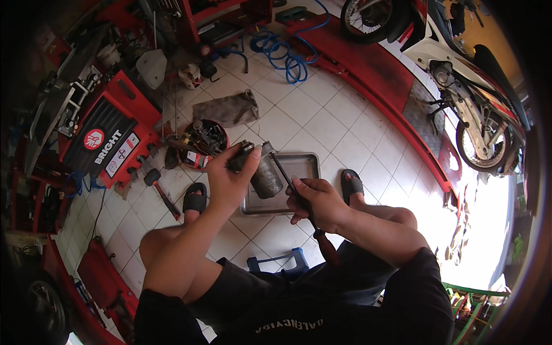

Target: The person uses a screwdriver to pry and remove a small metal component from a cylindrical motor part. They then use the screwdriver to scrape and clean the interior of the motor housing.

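The cylinder (267, 181) looks rough, matt metal; the tray (302, 165), smoother metal. Floor tiles (300, 108) are glossy, the rag (226, 110) matt cloth.

The floor (310, 109) is laid with pale square tiles set off by darker joints. On it lies a shallow rectangular metal tray (305, 167), which serves as the landmark here. Left of the tray and slightly beyond it stands a round red tub (225, 133), heaped with dark parts. Beyond the tray to the left, a stained grey cloth (227, 109) lies crumpled. Well beyond the tray, a blue hose (296, 72) sprawls in loose coils. Beyond the tray to the right, a long red platform (356, 63) runs at a slant. Dark sandals (194, 198) are planted left and right of the tray.
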